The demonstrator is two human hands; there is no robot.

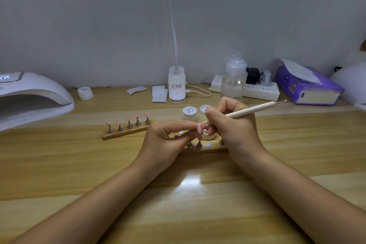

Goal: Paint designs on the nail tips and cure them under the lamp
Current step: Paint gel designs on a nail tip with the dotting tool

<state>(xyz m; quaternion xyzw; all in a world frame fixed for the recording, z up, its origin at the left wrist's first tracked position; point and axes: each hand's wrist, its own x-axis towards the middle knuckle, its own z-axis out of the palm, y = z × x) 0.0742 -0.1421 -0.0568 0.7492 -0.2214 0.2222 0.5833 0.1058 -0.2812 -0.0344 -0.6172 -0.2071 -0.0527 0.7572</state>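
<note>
Grip: the left hand (168, 136) pinches a pink nail tip (199, 129) between thumb and curled fingers, probably by its stand, which is hidden; the right hand (231, 125) holds a dotting pen (249, 110) pencil-fashion, fingers closed round the shaft near its working end, which touches the tip. Left to right: curing lamp (29, 97) at the table's left edge, mouth open toward the work; a closed gel pot (85, 92) near it; a wooden holder (126, 131) carrying five pink tips upright on metal stands; the two hands over a second holder (206, 147), several of its seats vacant; two small pots (189, 112) just behind, and another partly hidden beneath the fingers. Handling, by judgement: the tip is very light, thin, stiff and glossy, so likely slippery and easily flicked away; hold it by the stand or side edges, never the wet face. The pen is light and rigid; a hold near the point gives the finest control.
</note>
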